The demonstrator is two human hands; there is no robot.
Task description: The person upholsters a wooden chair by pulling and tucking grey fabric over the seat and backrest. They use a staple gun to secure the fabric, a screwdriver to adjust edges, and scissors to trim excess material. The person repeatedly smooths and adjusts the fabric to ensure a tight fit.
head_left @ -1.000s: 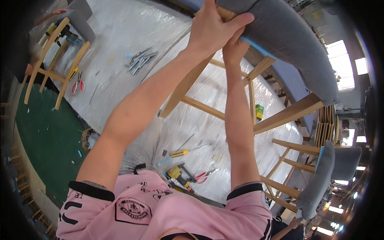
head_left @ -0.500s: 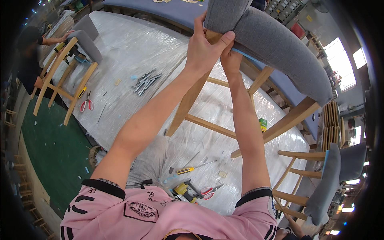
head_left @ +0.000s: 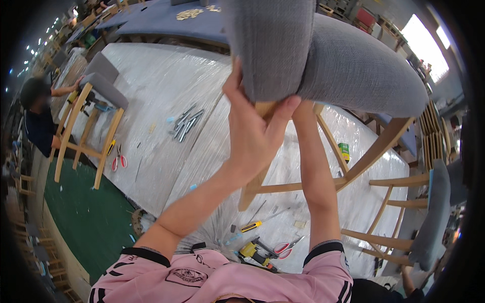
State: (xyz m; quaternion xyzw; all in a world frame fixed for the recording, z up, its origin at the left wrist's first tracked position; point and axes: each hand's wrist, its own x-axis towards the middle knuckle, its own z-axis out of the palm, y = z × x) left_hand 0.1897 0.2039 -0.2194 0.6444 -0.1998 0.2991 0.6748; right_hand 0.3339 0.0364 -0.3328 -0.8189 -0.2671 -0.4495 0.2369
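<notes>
A chair point(head_left: 358, 65) with grey upholstery and pale wooden legs is held up before me at the top right. My left hand point(head_left: 255, 129) wraps round its wooden leg where it meets the grey backrest, with the thumb across the wood. Just beside it, my right hand point(head_left: 304, 110) reaches up under the seat edge. Its fingers are hidden behind the left thumb and the seat. The leg's lower end hangs over the plastic-covered table point(head_left: 202, 73).
On the table lie several metal bolts point(head_left: 187, 123), a yellow screwdriver point(head_left: 251, 226), a yellow-black staple gun point(head_left: 255, 251), red-handled scissors point(head_left: 284, 249) and a green box point(head_left: 344, 151). At left a person point(head_left: 38, 113) handles another chair point(head_left: 96, 121). More chairs point(head_left: 432, 217) are at right.
The chair has tilted, its grey backrest now larger and lower in view. Both my hands appear lower, still at the joint of leg and seat. The view has shifted too.
</notes>
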